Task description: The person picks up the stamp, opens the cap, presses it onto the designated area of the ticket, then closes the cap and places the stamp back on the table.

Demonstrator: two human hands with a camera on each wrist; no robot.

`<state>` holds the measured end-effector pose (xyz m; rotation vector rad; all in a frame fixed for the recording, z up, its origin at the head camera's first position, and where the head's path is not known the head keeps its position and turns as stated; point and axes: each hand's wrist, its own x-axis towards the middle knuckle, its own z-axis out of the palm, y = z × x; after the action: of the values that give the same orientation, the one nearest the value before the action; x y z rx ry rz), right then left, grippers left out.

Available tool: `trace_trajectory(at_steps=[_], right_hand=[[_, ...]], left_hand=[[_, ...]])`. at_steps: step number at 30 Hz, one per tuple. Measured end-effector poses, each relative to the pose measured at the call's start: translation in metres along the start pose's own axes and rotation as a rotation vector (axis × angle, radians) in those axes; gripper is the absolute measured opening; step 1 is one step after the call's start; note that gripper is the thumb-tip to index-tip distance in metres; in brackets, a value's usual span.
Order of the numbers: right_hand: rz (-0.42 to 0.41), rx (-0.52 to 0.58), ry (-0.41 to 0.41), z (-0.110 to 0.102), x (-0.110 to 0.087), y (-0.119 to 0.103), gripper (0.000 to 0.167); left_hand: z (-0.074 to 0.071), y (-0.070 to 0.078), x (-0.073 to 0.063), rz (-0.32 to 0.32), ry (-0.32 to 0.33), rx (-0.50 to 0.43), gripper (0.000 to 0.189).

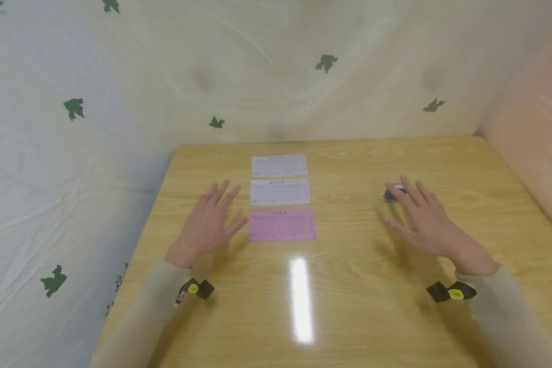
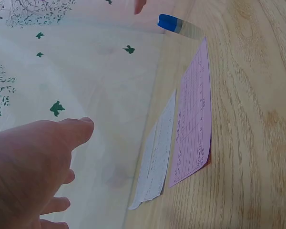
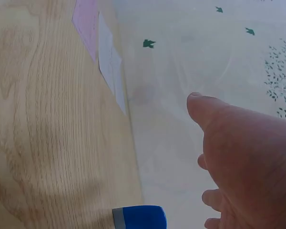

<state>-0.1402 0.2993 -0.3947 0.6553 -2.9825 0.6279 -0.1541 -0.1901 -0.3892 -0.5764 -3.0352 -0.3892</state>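
In the foreground, a streak of reflected light lies on the glossy, light wood-grain tabletop (image 1: 349, 312). Two beige long sleeves (image 1: 506, 312) reach in from the near side, each carrying a black wrist mount with a yellow mark (image 1: 456, 294) at the cuff. The left hand (image 1: 207, 220) is released, fingers spread and holding nothing, at the left of the pink rectangular printed paper slip (image 1: 282, 225); the left wrist view shows its thumb apart from the paper. The right hand (image 1: 425, 222) is likewise released and unladen, fingers extended; from the head view it partly covers the small blue object with a grey band (image 3: 145, 217), which sits on the table's right half. Beyond the pink slip lie a first white printed paper slip (image 1: 279, 192) and, farther back, a second white printed paper slip (image 1: 278, 166), forming one column left of table centre. Behind the table's far edge hangs a pale, creased curtain with green bird motifs (image 1: 267, 76).
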Motion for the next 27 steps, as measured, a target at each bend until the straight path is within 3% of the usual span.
trace_trajectory(at_steps=[9,18,27], right_hand=[[0.021,-0.079,0.043,0.002,0.022,0.02,0.072],[0.014,0.006,0.037,0.008,0.051,0.045,0.063],[0.115,0.025,0.006,0.01,0.059,0.049,0.052]], left_hand=[[0.0,0.004,0.0,-0.001,-0.016,-0.009,0.079],[0.0,0.006,-0.002,0.0,-0.014,-0.027,0.079],[-0.001,0.007,-0.005,0.0,-0.005,-0.036,0.079]])
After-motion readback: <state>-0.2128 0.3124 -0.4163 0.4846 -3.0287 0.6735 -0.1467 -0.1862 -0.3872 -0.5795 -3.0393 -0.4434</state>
